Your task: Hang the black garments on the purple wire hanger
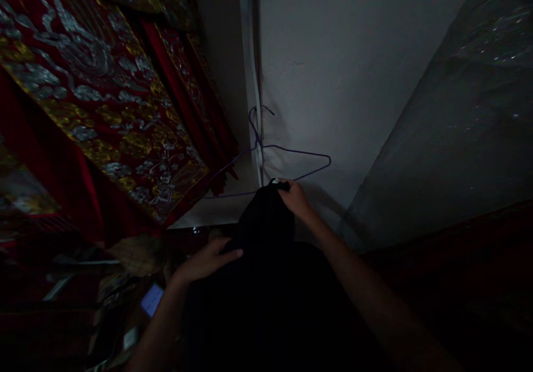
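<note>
Left hand (212, 261), right hand (293, 197) bare; left forearm (171, 305), right forearm (353, 266) slim, bare, dimly lit.

Left end of hanger (297, 151) is crowded by red embroidered cloth (120, 100); its middle is crossed by white strip (253, 66). Lower approach is blocked by black cloth (266, 216). Open room is seen above its right shoulder, before grey wall (341, 55).

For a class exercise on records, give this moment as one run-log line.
left hand: touching black cloth; right hand: pinching cloth's top; hanger: near wall, partly hidden
</note>
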The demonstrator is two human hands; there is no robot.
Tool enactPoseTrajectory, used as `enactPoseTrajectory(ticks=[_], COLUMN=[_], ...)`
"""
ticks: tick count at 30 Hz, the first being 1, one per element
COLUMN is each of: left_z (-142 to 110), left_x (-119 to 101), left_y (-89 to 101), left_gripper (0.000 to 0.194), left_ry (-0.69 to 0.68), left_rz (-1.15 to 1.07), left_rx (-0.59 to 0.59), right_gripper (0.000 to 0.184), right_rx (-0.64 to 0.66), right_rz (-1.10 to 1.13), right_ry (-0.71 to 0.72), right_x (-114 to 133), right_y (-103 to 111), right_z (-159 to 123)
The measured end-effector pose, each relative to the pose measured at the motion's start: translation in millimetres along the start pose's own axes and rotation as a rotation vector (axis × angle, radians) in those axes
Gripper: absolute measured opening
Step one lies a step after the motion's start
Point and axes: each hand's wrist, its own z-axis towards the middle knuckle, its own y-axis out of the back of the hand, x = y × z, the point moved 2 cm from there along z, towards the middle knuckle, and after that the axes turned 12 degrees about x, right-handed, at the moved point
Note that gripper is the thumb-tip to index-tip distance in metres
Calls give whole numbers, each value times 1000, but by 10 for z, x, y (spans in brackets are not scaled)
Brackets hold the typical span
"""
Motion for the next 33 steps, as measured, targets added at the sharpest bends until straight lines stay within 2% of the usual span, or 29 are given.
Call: enactPoseTrajectory(ticks=[3, 5, 7, 10, 12, 14, 15, 17, 19, 21, 22, 23, 26, 28, 30, 33], left_z=[-69, -96, -120, -176, -201, -163, -116, 23, 169, 277, 308, 323, 289, 243, 214, 205], left_x=[280, 339, 242, -114, -394, -654, -770, -966, -1097, -1151, -1151, -1140, -1095, -1104, -1135, -1149], left_y=[168, 324, 503, 766, 892, 945, 947, 914, 876, 870, 884, 910, 1025, 1097, 1148, 1210], left_gripper=[56, 55, 50, 40, 34, 30, 27, 23, 29, 32, 32, 32, 33, 31, 29, 27], left_ry=[261, 273, 171, -57, -184, -281, -330, -430, -493, -489, -467, -441, -407, -430, -449, -446], left_rz=[196, 265, 305, 377, 406, 413, 402, 364, 352, 401, 435, 468, 549, 613, 671, 716], left_rx=[3, -82, -224, -490, -661, -741, -743, -673, -616, -610, -624, -642, -691, -684, -646, -660], right_gripper=[15, 14, 14, 18, 21, 22, 22, 22, 19, 19, 25, 35, 65, 69, 55, 29], right_rx=[-16, -10, -15, -54, -51, -34, -21, 31, 99, 112, 70, -9, -365, -491, -445, -193], right_rz=[-104, -139, -144, -121, -89, -30, 11, 107, 177, 179, 163, 140, 99, 86, 62, 62], right_ry=[8, 22, 31, 19, 3, -7, -13, -20, 10, 84, 113, 128, 116, 107, 95, 30], right_x=[33, 84, 139, 213, 259, 306, 330, 379, 428, 462, 462, 448, 335, 245, 191, 218], right_y=[258, 423, 560, 693, 699, 631, 574, 445, 349, 350, 398, 478, 857, 1144, 1402, 1668], right_z=[-193, -300, -373, -426, -441, -455, -465, -495, -542, -602, -631, -656, -687, -644, -561, -468])
